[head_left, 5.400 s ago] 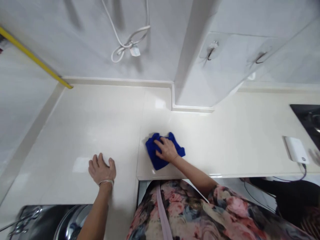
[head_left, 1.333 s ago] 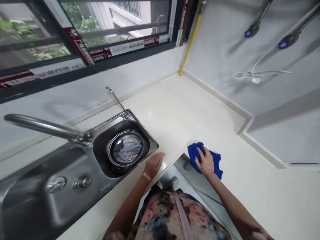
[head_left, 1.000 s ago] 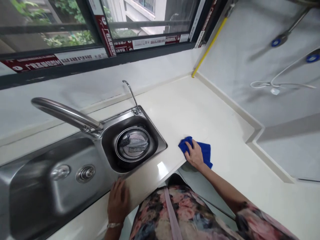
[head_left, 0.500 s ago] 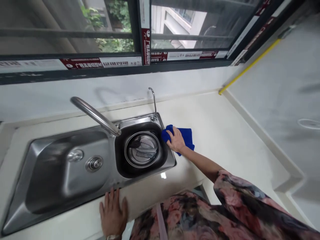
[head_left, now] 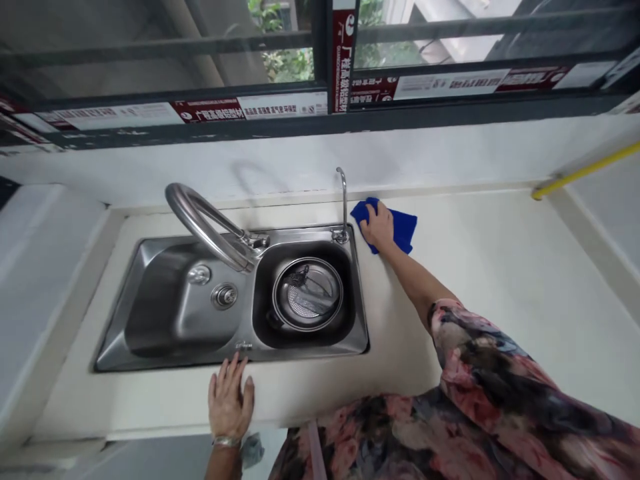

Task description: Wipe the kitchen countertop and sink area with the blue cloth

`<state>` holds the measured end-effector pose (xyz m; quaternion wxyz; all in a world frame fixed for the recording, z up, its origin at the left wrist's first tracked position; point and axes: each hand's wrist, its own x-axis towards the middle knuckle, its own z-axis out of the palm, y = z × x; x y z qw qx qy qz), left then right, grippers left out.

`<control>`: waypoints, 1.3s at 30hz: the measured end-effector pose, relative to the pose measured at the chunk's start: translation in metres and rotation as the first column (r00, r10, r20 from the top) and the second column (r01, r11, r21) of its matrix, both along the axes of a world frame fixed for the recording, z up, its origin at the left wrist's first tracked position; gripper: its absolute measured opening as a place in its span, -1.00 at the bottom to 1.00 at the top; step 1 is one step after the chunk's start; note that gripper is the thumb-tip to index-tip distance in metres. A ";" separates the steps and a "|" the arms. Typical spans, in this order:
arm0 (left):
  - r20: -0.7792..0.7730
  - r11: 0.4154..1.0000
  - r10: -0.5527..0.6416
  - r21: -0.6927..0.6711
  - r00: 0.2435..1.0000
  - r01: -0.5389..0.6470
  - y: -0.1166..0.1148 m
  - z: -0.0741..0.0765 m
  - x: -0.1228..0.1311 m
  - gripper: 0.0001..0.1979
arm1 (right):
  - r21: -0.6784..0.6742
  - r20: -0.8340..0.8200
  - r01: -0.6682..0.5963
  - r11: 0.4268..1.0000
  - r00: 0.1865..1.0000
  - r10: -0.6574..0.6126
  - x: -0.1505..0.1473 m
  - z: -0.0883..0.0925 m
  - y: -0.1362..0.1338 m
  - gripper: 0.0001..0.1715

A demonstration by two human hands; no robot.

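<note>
My right hand (head_left: 379,225) presses a blue cloth (head_left: 404,230) onto the pale countertop (head_left: 480,280), just right of the small thin tap (head_left: 344,200) and close to the back wall. Its fingers curl over the cloth, part of which spreads out beyond the hand. My left hand (head_left: 231,395) lies flat on the counter's front strip, fingers stretched out, its tips at the front rim of the steel double sink (head_left: 235,353). A round steel strainer (head_left: 308,293) sits in the right basin, with a dark item and a clear plastic-looking piece inside.
A large curved faucet (head_left: 200,223) rises behind the sink and leans over the divider. Two drain fittings show in the left basin, one a strainer drain (head_left: 224,296). At the back is a dark window frame (head_left: 200,127); a yellow pipe (head_left: 585,172) runs at the right corner.
My right hand has slid the blue cloth from beside the right basin back toward the wall, near the small tap. The view has turned left. My left hand stays flat at the front.
</note>
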<state>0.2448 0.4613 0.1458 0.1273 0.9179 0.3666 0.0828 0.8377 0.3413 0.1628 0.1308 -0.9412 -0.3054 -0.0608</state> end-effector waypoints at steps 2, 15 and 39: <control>-0.005 1.000 0.007 0.008 1.000 -0.007 -0.001 0.002 0.000 -0.50 | 0.006 -0.001 0.036 0.999 0.999 -0.036 0.018 0.002 0.010 -0.35; 0.015 0.996 -0.022 0.082 1.000 0.021 0.005 -0.004 -0.001 -0.53 | 0.039 0.040 -0.287 0.957 0.957 0.286 0.010 -0.020 0.013 -0.36; 0.170 0.991 -0.025 0.132 0.985 0.003 -0.002 -0.019 0.010 -0.52 | -0.122 0.024 -0.613 0.780 0.784 0.620 -0.175 0.009 -0.123 -0.49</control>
